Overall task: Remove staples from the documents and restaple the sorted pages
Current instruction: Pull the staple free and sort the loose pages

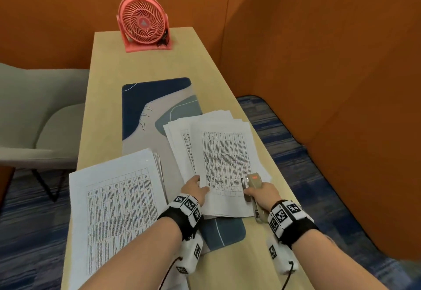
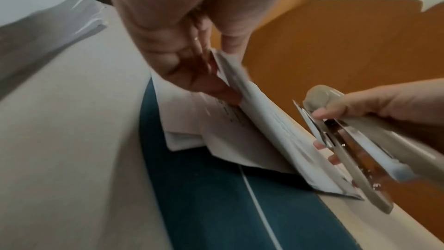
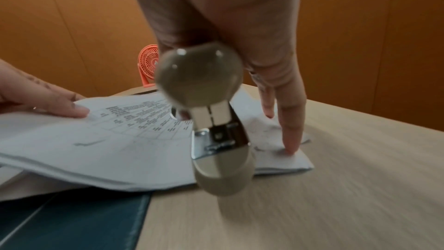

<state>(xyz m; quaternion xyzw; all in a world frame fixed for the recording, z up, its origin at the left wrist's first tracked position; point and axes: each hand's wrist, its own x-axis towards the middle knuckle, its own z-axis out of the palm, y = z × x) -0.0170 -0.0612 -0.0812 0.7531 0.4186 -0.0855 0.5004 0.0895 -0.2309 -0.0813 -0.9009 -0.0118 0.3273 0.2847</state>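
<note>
I stand at a long pale desk point(image 1: 145, 66) with a blue patterned mat point(image 1: 145, 107) lying down its middle. My left hand point(image 1: 195, 189) grips the near left edge of a loose stack point(image 1: 224, 159) of printed table pages, thumb on top and fingers curled beneath, lifting that edge off the mat. The stack lies partly on the mat and partly on the bare desk to its right. My right hand point(image 1: 262, 192) is wrapped around a beige stapler point(image 1: 252, 189) at the stack's near right side, its mouth pointing away from me; one finger point(image 3: 291, 136) stretches down to press a page corner flat. A second, thicker stack point(image 1: 118, 205) rests to my left, well apart. A pink fan point(image 1: 143, 19) stands at the desk's far end, and a grey chair point(image 1: 34, 116) sits to the left.
</note>
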